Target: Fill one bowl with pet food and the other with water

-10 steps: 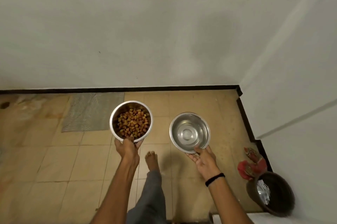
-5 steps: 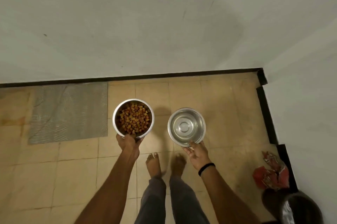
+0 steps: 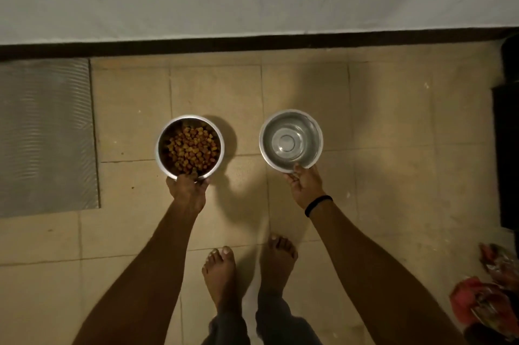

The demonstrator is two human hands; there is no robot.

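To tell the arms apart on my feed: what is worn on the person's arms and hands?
No sleeves or gloves show on either side. The right hand has a thin black band round its wrist; the left hand wears nothing visible.

The left hand [image 3: 187,193] grips the rim of a steel bowl of kibble [image 3: 190,147]. The right hand [image 3: 304,186] holds the water bowl [image 3: 291,140] beside it, above the tiled floor [image 3: 393,148].

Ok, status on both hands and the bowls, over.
Left hand grips food bowl at near rim. Right hand grips water bowl likewise. Grey mat lies apart, left of both.
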